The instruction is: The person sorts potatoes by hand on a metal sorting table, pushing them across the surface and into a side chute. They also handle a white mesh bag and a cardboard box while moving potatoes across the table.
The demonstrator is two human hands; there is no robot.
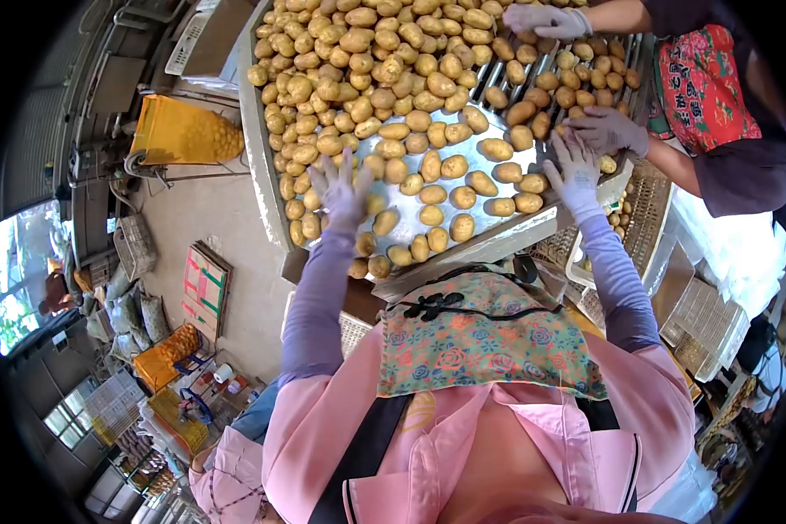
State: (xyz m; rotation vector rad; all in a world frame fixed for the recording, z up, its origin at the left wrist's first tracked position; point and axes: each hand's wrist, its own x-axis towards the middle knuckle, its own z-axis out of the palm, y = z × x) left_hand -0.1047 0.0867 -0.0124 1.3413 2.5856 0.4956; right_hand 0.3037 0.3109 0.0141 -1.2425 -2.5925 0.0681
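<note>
Potatoes [358, 65] lie heaped over the far side of a metal-topped sorting table [405, 213] and loosely spread on its near part. My left hand [342, 194], in a pale glove, is among the potatoes near the left side, fingers apart and slightly blurred. Toward the right, my right hand [576, 172], gloved too, lies with fingers stretched out at the edge of the bars [546, 65], beside several potatoes. Neither hand is closed around a potato.
A co-worker's two gloved hands [546, 19] reach over the bars from the right, one close to my right hand. A wicker basket [651, 196] stands below the table's right edge. Yellow mesh sacks [188, 131] and flat cartons [203, 293] are at the left.
</note>
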